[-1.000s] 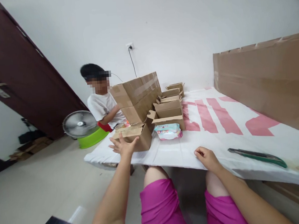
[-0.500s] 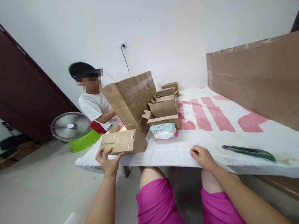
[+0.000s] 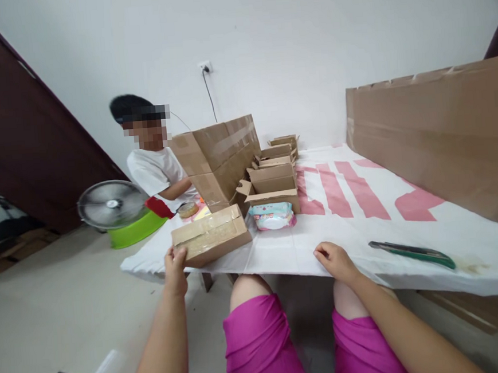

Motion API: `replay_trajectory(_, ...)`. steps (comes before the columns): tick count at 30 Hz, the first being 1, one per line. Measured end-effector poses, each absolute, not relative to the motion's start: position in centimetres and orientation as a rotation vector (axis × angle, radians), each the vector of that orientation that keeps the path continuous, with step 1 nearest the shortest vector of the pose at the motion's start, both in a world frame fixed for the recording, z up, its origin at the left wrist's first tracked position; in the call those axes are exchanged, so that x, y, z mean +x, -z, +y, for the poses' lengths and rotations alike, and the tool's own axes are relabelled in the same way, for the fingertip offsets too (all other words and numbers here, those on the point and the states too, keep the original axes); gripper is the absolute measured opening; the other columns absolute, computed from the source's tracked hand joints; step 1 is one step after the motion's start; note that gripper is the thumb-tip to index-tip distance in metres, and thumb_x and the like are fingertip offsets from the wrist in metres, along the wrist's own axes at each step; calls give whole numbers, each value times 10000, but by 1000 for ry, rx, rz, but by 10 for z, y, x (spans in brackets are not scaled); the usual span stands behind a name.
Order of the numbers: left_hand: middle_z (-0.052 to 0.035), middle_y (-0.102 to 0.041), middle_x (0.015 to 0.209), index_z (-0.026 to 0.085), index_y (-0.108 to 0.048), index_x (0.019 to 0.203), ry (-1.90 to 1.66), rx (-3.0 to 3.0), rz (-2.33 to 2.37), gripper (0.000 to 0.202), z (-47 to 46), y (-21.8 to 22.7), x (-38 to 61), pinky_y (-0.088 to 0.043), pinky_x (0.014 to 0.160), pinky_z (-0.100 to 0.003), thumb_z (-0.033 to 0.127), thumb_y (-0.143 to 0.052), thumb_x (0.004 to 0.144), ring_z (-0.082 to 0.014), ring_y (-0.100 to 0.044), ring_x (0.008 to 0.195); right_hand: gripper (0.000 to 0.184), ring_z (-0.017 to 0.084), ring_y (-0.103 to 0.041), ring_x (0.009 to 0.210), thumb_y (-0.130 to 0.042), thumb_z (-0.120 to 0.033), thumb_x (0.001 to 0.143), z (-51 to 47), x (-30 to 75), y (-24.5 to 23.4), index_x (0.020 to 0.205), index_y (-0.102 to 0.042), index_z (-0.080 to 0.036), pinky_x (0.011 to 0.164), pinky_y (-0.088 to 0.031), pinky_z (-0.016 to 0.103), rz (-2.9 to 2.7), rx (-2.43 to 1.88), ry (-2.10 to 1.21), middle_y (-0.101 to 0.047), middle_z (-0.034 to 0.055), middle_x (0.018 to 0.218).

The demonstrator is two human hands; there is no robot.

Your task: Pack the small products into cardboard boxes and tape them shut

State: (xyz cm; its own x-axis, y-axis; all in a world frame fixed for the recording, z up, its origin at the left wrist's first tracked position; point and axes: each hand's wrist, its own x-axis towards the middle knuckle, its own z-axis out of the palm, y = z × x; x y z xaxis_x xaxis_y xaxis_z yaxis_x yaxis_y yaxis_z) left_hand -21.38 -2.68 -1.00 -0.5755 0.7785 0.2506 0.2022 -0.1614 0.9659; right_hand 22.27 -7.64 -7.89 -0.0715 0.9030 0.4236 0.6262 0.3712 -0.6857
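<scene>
A taped cardboard box (image 3: pixel 212 235) lies slightly turned near the left front corner of the table. My left hand (image 3: pixel 176 271) is closed on the box's near left corner, thumb and fingers gripping its end. My right hand (image 3: pixel 335 260) rests at the table's front edge, fingers curled together with nothing visible in them. To its right lies a box cutter (image 3: pixel 412 253) with a green handle. A pack of wet wipes (image 3: pixel 272 216) sits just right of the taped box. Behind it stands a row of open cardboard boxes (image 3: pixel 272 184).
Closed boxes (image 3: pixel 225 157) are stacked behind the taped box. A roll of tape (image 3: pixel 187 209) lies near another person (image 3: pixel 157 171) across the left side. A big carton (image 3: pixel 439 137) stands at right. A fan (image 3: pixel 112 204) and a green basin (image 3: pixel 136 233) are left of the table.
My left hand has closed from spread fingers onto the box's end. The box has turned, its right end swinging away from me. My right hand has stayed almost still.
</scene>
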Motion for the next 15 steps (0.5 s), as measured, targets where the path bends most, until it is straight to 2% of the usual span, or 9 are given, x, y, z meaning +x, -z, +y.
replay_trajectory(3, -66, -634, 1128, 217, -549, 1159, -1597, 981, 1397, 509, -26, 9, -216, -539, 759, -347, 438, -566, 701, -254, -607, 1019, 183, 170, -563, 732, -475, -292, 851, -76, 223, 79, 735, -589, -207, 676, -414, 278, -1785, -1341, -411, -623, 22, 748)
replay_trajectory(10, -96, -644, 1202, 170, -543, 1236, -1500, 955, 1351, 641, -48, 12, -229, -547, 836, -410, 487, -609, 682, -309, -587, 1112, 209, 166, -571, 738, -485, -323, 870, -79, 222, 76, 755, -610, -201, 678, -431, 277, -1790, -1319, -419, -627, 22, 750)
replay_trajectory(15, -142, -647, 1209, 134, -531, 1279, -1178, 1046, 1330, 687, -63, 3, -184, -541, 856, -454, 534, -622, 728, -348, -584, 1138, 332, 164, -608, 792, -476, -442, 903, -85, 223, 78, 1067, -597, -181, 711, -479, 288, -1685, -1073, -476, -675, 59, 914)
